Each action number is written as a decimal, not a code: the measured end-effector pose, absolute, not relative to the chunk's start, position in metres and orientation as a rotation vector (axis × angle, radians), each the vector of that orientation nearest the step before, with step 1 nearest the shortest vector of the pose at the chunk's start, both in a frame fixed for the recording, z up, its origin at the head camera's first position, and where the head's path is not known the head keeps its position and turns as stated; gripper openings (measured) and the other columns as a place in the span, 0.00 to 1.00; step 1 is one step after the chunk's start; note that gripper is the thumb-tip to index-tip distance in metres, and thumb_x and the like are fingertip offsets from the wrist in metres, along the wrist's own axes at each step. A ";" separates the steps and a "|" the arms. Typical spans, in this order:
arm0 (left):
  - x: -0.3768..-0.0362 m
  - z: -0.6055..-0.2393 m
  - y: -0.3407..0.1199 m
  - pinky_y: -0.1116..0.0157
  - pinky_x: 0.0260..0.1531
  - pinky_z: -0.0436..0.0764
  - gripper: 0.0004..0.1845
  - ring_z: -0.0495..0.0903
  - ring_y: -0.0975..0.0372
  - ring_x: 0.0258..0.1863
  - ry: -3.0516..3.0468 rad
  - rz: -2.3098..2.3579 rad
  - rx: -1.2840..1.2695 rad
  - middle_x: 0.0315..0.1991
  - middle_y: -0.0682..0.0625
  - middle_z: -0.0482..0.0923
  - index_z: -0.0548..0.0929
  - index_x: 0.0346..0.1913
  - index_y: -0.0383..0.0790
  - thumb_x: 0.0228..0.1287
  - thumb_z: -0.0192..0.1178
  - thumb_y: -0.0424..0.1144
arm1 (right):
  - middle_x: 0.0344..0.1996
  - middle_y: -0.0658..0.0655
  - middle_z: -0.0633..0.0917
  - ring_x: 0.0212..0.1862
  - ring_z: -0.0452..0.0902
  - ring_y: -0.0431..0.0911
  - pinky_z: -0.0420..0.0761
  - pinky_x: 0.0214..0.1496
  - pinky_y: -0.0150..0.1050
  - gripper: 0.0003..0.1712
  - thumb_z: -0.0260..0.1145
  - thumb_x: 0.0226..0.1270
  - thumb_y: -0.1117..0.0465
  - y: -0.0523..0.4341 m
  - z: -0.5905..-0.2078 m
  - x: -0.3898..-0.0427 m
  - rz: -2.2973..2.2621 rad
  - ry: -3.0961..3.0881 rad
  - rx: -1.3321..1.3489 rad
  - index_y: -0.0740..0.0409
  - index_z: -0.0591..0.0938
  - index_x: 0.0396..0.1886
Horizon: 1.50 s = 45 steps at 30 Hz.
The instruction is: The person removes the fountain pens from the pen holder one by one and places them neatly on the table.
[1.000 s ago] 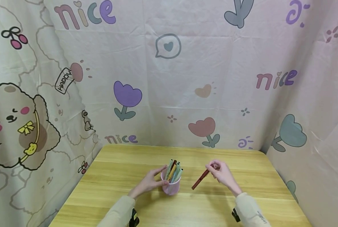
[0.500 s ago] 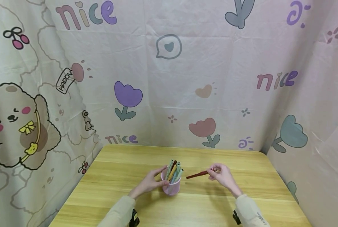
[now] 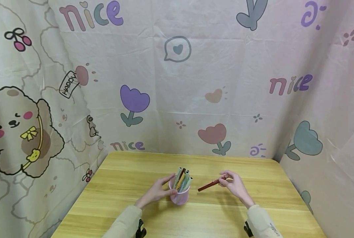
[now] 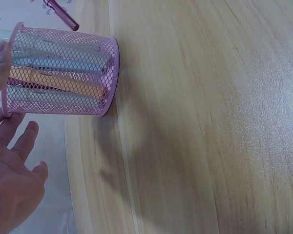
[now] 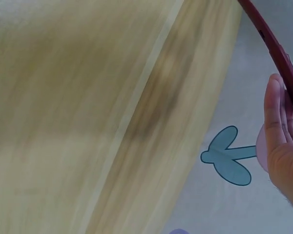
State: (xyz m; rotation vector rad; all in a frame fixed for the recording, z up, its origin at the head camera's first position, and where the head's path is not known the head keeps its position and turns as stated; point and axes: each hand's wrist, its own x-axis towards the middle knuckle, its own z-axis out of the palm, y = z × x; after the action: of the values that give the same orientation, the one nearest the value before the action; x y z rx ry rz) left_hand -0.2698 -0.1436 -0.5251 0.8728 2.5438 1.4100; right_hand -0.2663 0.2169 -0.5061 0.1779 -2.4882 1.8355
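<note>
A pink mesh pen holder [image 3: 180,198] stands upright on the table, filled with several light green pens, a yellow one [image 3: 181,180] and a dark red one. My left hand [image 3: 156,192] grips the holder's rim between thumb and fingers. The left wrist view shows the holder [image 4: 110,78] with blue, orange and pale pens behind its mesh, and the thumb over its top edge. To the right, my right hand [image 3: 235,186] pinches a dark red pen [image 3: 208,187] at one end, above the table. Its free end points left and slightly down, towards the holder.
The wooden table [image 3: 129,172] ends at the back against a pale printed curtain [image 3: 177,82], which also hangs at both sides. Both cuffs are light-coloured, with a small black device [image 3: 140,229] at each wrist.
The dark red pen's free end swung up and left, then dipped a little, as the right hand's fingers turned it. The left hand and the pen holder stayed in place.
</note>
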 end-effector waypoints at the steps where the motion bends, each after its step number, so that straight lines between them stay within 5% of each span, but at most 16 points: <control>1: -0.270 -0.525 -0.144 0.30 0.70 0.62 0.42 0.63 0.33 0.72 2.547 1.406 0.876 0.74 0.32 0.63 0.62 0.75 0.29 0.65 0.67 0.47 | 0.35 0.66 0.84 0.32 0.87 0.42 0.92 0.41 0.40 0.15 0.65 0.66 0.74 0.217 -0.507 -0.266 1.851 -2.479 0.168 0.77 0.78 0.51; 8: -0.270 -0.526 -0.143 0.32 0.71 0.63 0.41 0.64 0.34 0.72 2.552 1.397 0.893 0.74 0.33 0.64 0.62 0.75 0.30 0.66 0.67 0.46 | 0.38 0.64 0.84 0.36 0.88 0.43 0.91 0.47 0.40 0.16 0.65 0.67 0.73 0.217 -0.508 -0.266 1.960 -2.408 0.103 0.79 0.77 0.51; 15: -0.270 -0.525 -0.144 0.32 0.71 0.63 0.42 0.64 0.34 0.72 2.547 1.408 0.897 0.74 0.32 0.62 0.62 0.74 0.28 0.66 0.67 0.46 | 0.42 0.64 0.80 0.38 0.87 0.44 0.91 0.50 0.40 0.22 0.60 0.71 0.72 0.219 -0.511 -0.265 2.024 -2.429 0.109 0.81 0.73 0.61; 24: -0.270 -0.525 -0.143 0.33 0.71 0.63 0.42 0.64 0.34 0.72 2.549 1.404 0.883 0.74 0.31 0.62 0.61 0.74 0.28 0.66 0.67 0.46 | 0.36 0.60 0.84 0.31 0.80 0.41 0.87 0.34 0.33 0.25 0.63 0.69 0.70 0.216 -0.537 -0.270 1.953 -2.566 0.081 0.83 0.72 0.60; 30: -0.269 -0.525 -0.142 0.33 0.72 0.61 0.42 0.63 0.34 0.73 2.529 1.413 0.860 0.75 0.30 0.61 0.60 0.75 0.27 0.66 0.66 0.45 | 0.37 0.67 0.85 0.29 0.79 0.41 0.86 0.31 0.32 0.24 0.60 0.72 0.71 0.214 -0.556 -0.275 1.988 -2.578 0.158 0.88 0.70 0.59; 45: -0.269 -0.527 -0.142 0.33 0.72 0.62 0.42 0.64 0.34 0.72 2.534 1.421 0.880 0.74 0.30 0.61 0.61 0.74 0.26 0.66 0.67 0.46 | 0.30 0.60 0.83 0.25 0.75 0.42 0.76 0.21 0.28 0.12 0.61 0.71 0.70 0.200 -0.560 -0.278 1.752 -2.798 0.180 0.76 0.80 0.48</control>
State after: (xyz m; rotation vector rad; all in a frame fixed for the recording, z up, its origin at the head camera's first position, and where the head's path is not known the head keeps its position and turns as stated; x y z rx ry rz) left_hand -0.2693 -0.1415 -0.5267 0.8805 2.5335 1.4208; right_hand -0.2781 0.1999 -0.5605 0.1800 -2.7982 1.7519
